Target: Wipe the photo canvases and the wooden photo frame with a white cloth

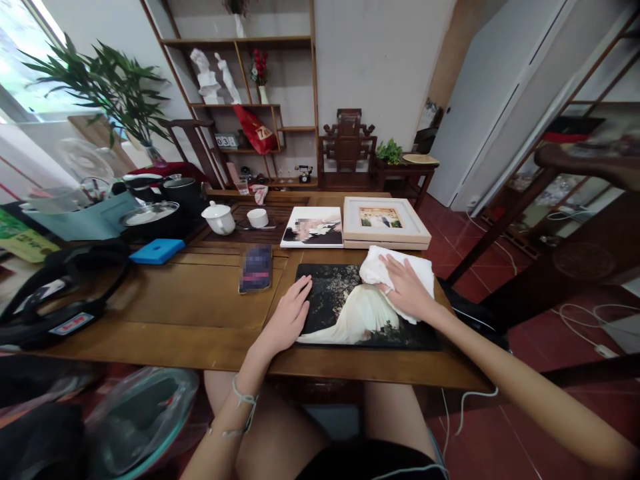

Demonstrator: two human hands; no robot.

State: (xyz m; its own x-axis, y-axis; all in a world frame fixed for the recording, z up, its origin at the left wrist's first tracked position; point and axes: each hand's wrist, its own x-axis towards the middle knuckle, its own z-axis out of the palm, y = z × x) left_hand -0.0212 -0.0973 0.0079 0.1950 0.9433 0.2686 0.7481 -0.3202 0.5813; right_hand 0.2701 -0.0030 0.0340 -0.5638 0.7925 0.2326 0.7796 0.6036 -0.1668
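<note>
A dark photo print (345, 303) with a white dress in it lies flat at the front right of the wooden table (200, 313). My left hand (290, 317) rests open and flat on the print's left edge. My right hand (407, 290) lies open, palm down, on a white cloth (395, 270) that covers the print's upper right part. Behind the print lie a second photo print (314, 227) and a pale framed picture (385, 223).
A phone (256, 268) lies left of the print. Farther back are a white teapot (219, 218), a cup (257, 217), a blue box (157, 251) and dark pots (155, 217). Black headphones (55, 293) sit at the left. A shelf unit (250, 100) stands behind.
</note>
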